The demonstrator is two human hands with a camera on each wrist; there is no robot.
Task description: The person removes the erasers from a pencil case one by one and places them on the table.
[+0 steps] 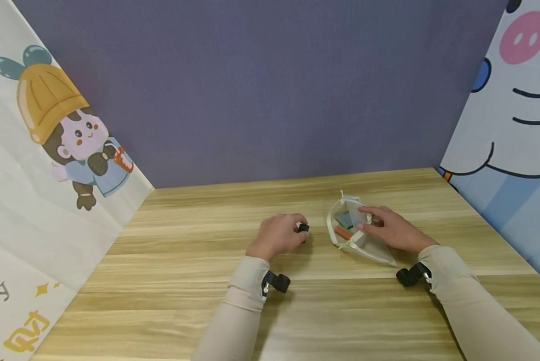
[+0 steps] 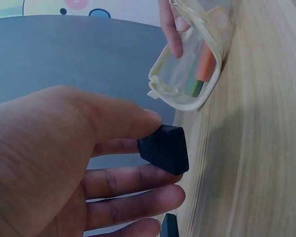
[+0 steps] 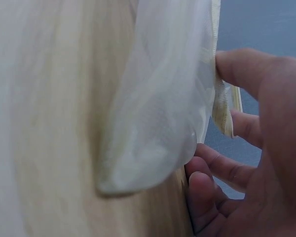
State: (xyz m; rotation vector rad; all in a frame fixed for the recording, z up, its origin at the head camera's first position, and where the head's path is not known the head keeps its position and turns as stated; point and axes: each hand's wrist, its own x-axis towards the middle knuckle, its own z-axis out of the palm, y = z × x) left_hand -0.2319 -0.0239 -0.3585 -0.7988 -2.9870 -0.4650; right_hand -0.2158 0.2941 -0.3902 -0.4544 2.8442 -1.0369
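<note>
My left hand [image 1: 281, 233] pinches a small black block with slanted sides [image 2: 165, 148] between thumb and fingers, just left of a pouch. Low in the left wrist view, a second black piece [image 2: 170, 226] shows by the lower fingertips; its kind is unclear. The pouch [image 1: 373, 248] is whitish and see-through with a cream zip edge, and its mouth gapes toward the left hand. Inside it are an orange block-like item [image 1: 343, 232] and a blue-green one [image 1: 343, 219]. My right hand [image 1: 393, 230] holds the pouch's edge, thumb on one side and fingers on the other.
The pouch lies on a wood-grain table [image 1: 184, 281]. A grey-purple panel [image 1: 270, 90] stands along the back edge. Cartoon-printed sheets hang at the left [image 1: 8, 150] and right [image 1: 522, 145]. Each wrist wears a black camera mount [image 1: 276, 282].
</note>
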